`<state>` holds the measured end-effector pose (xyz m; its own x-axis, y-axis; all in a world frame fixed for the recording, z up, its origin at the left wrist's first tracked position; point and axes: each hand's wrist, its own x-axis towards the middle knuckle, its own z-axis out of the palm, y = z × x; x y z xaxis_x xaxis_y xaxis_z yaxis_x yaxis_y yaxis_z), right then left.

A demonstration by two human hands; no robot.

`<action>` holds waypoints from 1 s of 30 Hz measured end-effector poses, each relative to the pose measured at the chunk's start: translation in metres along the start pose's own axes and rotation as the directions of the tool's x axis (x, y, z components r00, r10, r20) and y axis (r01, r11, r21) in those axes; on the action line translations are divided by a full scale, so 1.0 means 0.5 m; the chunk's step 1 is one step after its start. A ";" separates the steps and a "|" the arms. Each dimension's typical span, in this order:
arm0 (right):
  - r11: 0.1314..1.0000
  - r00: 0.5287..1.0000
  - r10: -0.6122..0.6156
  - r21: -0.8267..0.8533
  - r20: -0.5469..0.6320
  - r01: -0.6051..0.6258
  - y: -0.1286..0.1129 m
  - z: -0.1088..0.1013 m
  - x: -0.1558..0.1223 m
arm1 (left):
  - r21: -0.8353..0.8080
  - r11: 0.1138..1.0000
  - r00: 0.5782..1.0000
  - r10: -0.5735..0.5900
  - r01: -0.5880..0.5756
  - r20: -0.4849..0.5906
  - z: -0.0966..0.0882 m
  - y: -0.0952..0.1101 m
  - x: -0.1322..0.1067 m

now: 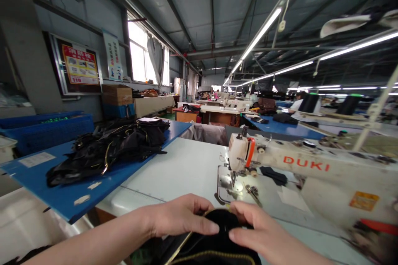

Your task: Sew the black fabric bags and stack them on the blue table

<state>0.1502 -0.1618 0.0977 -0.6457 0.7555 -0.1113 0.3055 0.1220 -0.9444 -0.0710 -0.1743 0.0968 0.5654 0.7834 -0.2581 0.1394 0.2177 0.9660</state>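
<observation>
A black fabric piece with a gold-toothed zipper (214, 252) is held between my two hands at the near edge of the sewing table. My left hand (183, 217) pinches its upper edge, thumb on top and fingers behind. Opposite it, my right hand (255, 225) grips the same edge with thumb and fingers closed. The lower part of the piece runs out of view. Just beyond my hands stands a white sewing machine (273, 153) marked DUKI, its needle over the metal plate; the fabric is apart from the needle.
On the blue board (115, 188) at left lies a heap of black zippered pieces (115, 147). A small dark cloth piece (273, 175) and a white paper (292, 198) lie by the machine. Blue crates (71, 126) and a cardboard box (117, 94) stand farther left. Thread cones (346, 104) stand at right.
</observation>
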 end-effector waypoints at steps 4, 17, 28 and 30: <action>0.988 0.995 0.103 0.115 0.012 -0.103 0.011 0.006 -0.002 | -0.032 0.999 0.999 -0.020 0.018 -0.050 0.013 -0.023 0.013; 0.984 0.986 0.166 0.076 -0.026 -0.164 0.035 -0.015 0.012 | -0.180 0.972 0.988 -0.152 0.150 -0.001 0.010 -0.033 0.041; 0.600 0.754 -0.616 -0.756 -0.227 0.262 -0.060 0.009 0.072 | -0.542 0.826 0.962 -0.003 -0.152 -0.274 0.020 -0.041 0.030; 0.405 0.645 -0.761 -0.827 -0.068 0.391 -0.058 0.035 0.073 | -0.611 0.763 0.929 -0.038 -0.211 -0.369 0.010 -0.043 0.031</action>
<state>0.1057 -0.1489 0.1156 -0.6016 0.4386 0.6676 0.4501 0.8766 -0.1703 -0.0612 -0.1698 0.0719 0.2201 0.9340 -0.2814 -0.5096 0.3560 0.7833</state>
